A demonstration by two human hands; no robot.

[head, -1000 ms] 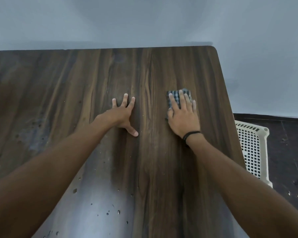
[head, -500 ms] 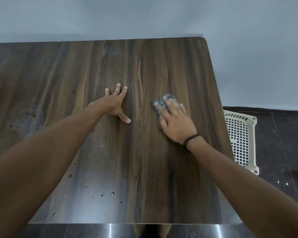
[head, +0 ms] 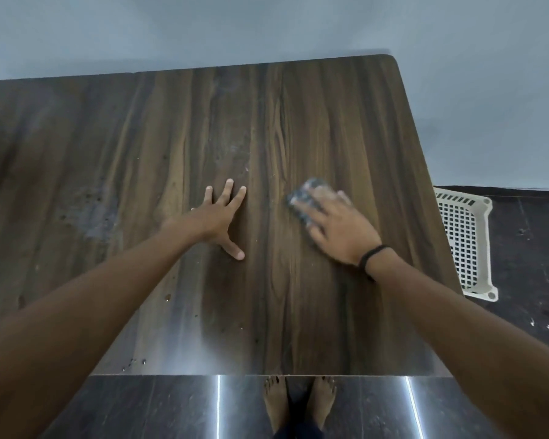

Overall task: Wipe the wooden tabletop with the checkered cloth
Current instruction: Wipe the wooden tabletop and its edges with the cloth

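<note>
On dark wooden tabletop [head: 330,128]: right hand [head: 343,229], fingers straight, pins checkered cloth [head: 300,199], soft, likely light; hold beneath palm; left hand [head: 214,217] splayed.

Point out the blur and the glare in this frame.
Head view: motion blur smears the checkered cloth and the fingers of the right hand, while the left hand is sharp; head view again: a pale sheen washes out the wooden tabletop near its front edge, and two bright streaks glare on the dark floor.
</note>
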